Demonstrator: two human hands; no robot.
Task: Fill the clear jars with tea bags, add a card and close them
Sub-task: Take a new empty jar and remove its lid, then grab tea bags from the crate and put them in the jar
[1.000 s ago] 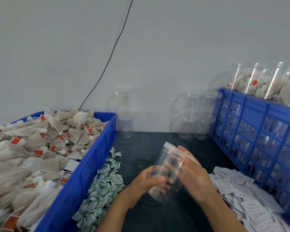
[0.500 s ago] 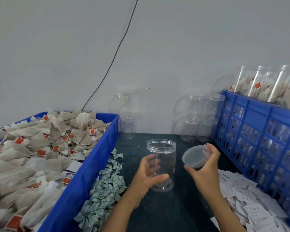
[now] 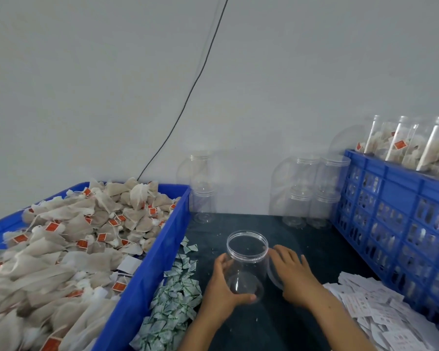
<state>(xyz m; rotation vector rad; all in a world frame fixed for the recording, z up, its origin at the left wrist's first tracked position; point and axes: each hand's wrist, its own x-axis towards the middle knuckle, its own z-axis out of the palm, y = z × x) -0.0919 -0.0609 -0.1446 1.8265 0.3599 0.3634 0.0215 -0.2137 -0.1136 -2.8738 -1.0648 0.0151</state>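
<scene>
**A:** Since the last frame the lid [image 3: 274,272] has come down from mid-air to the counter [image 3: 276,325], just right of the open jar [image 3: 246,264]. Right hand [image 3: 293,274] lies over it, fingers straight and spread, palm down. Only the lid's near-left rim shows from under the hand.

**B:** Jar?

**A:** Upright on the counter, centre, mouth open, nothing inside. Left hand [image 3: 223,290] curls round its lower left side, thumb across the base in front.

**B:** What's around it?

**A:** Left: blue tray [image 3: 147,269] heaped with tea bags [image 3: 81,239], red tags on strings. Between the tray wall and the jar, a strip of small green-white sachets [image 3: 175,295] on the counter, close to the left wrist. Right and near: loose pile of white cards [image 3: 380,312], beside the right forearm. Far right: blue slotted crate [image 3: 395,214], filled jars [image 3: 416,145] lying on top of it.

**B:** Far side?

**A:** Empty clear jars [image 3: 312,191] stacked two high against the wall [image 3: 289,72], one stack far left of centre, more next to the crate. Black cable [image 3: 188,97] runs down the wall behind the tray.

**B:** Anything blocking the jar mouth?

**A:** No. Both hands sit below the rim level, mouth uncovered.
</scene>
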